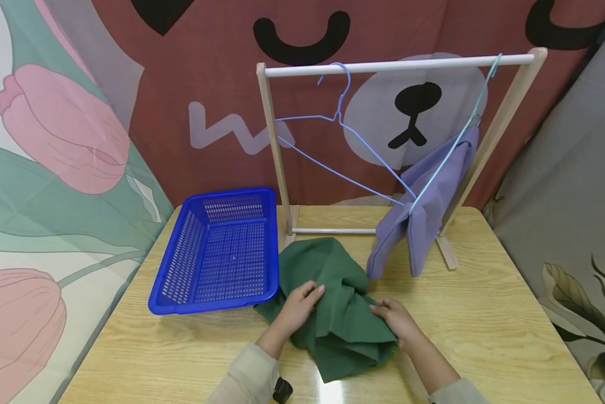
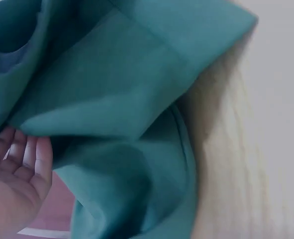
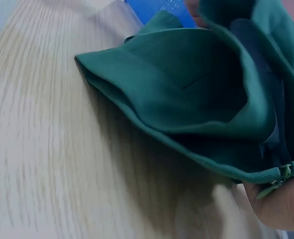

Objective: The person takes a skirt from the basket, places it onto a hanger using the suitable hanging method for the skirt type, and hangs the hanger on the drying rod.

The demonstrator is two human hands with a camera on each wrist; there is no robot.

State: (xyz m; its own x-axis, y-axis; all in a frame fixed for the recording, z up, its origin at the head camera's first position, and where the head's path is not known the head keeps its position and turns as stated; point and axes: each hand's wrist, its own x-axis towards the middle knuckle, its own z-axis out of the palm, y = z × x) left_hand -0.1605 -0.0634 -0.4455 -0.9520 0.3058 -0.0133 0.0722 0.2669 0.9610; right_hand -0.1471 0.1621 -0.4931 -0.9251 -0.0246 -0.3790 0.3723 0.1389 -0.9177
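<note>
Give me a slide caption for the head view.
Hands gripping a green cloth beside a blue basket, before a clothes rack.

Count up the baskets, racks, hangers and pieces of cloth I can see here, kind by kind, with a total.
Baskets: 1, blue basket
Racks: 1, hanging rack
Hangers: 2, blue hanger and turquoise hanger
Cloths: 2, green cloth and purple cloth
Total: 6

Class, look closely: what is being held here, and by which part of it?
A green cloth. The right hand grips its edge, beside what looks like a zip pull; the left hand holds its side nearest the blue basket.
</note>
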